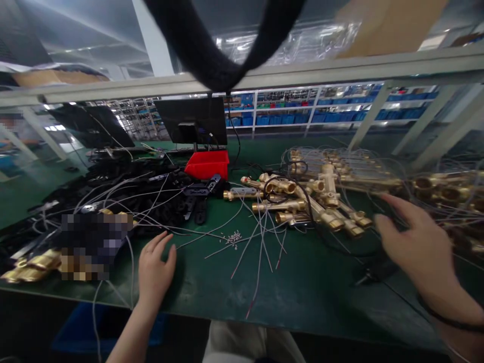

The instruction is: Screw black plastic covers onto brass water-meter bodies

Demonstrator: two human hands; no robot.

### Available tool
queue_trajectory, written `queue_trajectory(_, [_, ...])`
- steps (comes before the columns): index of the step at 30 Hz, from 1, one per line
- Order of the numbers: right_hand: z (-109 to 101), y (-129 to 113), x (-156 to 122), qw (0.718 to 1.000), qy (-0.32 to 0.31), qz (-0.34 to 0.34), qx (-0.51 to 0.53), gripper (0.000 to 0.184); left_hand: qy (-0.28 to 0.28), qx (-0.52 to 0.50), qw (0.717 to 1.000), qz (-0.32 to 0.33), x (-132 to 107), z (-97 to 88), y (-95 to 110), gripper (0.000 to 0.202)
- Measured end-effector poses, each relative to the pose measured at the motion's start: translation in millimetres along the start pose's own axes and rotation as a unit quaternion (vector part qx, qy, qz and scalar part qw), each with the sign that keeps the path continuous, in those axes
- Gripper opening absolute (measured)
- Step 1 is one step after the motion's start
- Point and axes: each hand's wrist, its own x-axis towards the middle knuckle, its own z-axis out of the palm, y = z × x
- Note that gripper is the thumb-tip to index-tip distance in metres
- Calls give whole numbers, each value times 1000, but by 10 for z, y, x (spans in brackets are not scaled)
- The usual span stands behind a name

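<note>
My left hand point(155, 262) is over the green table, fingers spread and holding nothing. On its left lie brass pipe fittings point(45, 259) with grey cables, partly covered by a blurred patch. My right hand point(423, 242) is open, thumb and fingers apart. Just below and left of it lies a dark tool with a thin metal tip, resembling an electric screwdriver point(374, 272); much of its body is hidden. Brass fittings with cables point(325, 201) are heaped between the hands and beyond. A small scatter of screws point(233, 238) lies mid-table, beside grey cable ends point(259, 282).
A red bin point(207, 165) stands behind a pile of black plastic parts point(166, 201). At the back is a black monitor point(192, 120). Brass fittings point(449, 194) fill the right side. Overhead runs a shelf beam point(302, 73); a black strap loop point(223, 70) hangs down.
</note>
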Motion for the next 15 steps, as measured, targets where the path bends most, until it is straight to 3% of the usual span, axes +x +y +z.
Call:
queue_trajectory(2, [215,-502,110,987,19,-137,80,33,-14,-13,1000,-10,-30,58,-7,28])
queue_trajectory(3, [371,-765,159,973,-12,-202,112,33,-16,-16,1000,-17,-42,70,-15,28])
queue_trajectory(5, [757,-1247,255,940,-169,-270,124,35,-10,-22,999,-35,-66,68,-34,27])
queue_trajectory(7, [1190,-1606,349,912,-316,-258,40,41,-4,-29,998,-56,-88,55,-48,26])
queue_trajectory(8, [1404,-1728,393,904,-341,-256,23,41,-3,-37,997,-67,-99,53,-51,26])
queue_trajectory(12, [2064,-1875,525,894,-394,-214,-31,32,-6,-76,992,-97,-122,99,-45,24])
queue_trajectory(15, [2233,-1801,580,891,-410,-191,-44,16,-6,-68,992,-101,-129,150,-11,23])
